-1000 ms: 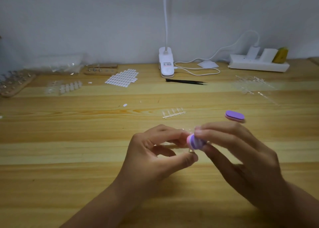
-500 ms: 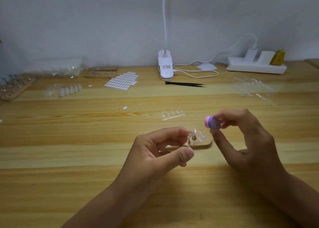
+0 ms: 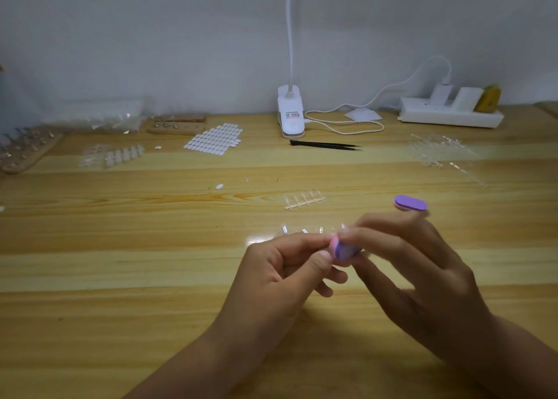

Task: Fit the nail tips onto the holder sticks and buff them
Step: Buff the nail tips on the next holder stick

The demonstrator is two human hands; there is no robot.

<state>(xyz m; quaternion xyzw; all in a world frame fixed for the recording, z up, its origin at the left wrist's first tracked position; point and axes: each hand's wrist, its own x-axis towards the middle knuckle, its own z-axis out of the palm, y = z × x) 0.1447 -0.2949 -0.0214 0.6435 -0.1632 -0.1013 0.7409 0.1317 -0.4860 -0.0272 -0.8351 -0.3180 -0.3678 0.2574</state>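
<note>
My right hand (image 3: 422,281) pinches a small purple and pink buffer block (image 3: 342,249) between thumb and fingers, low in the middle of the wooden table (image 3: 120,247). My left hand (image 3: 280,278) pinches something small right against the buffer; the piece itself is hidden by my fingertips. A row of clear nail tips on holder sticks (image 3: 311,229) shows just behind my hands. A second purple buffer (image 3: 410,203) lies on the table behind my right hand. A clear strip of nail tips (image 3: 305,201) lies further back.
Black tweezers (image 3: 326,145), a white clip lamp (image 3: 291,114) with its cable and a power strip (image 3: 450,116) stand at the back. A sheet of white adhesive tabs (image 3: 214,140), wooden holder blocks (image 3: 178,125), clear tip bags (image 3: 102,116) and more tips (image 3: 120,157) lie back left. Clear sprues (image 3: 440,151) lie back right.
My right hand has brought the buffer back down from the upper right onto the piece pinched in my left hand. The wooden base seen half a second ago is hidden now.
</note>
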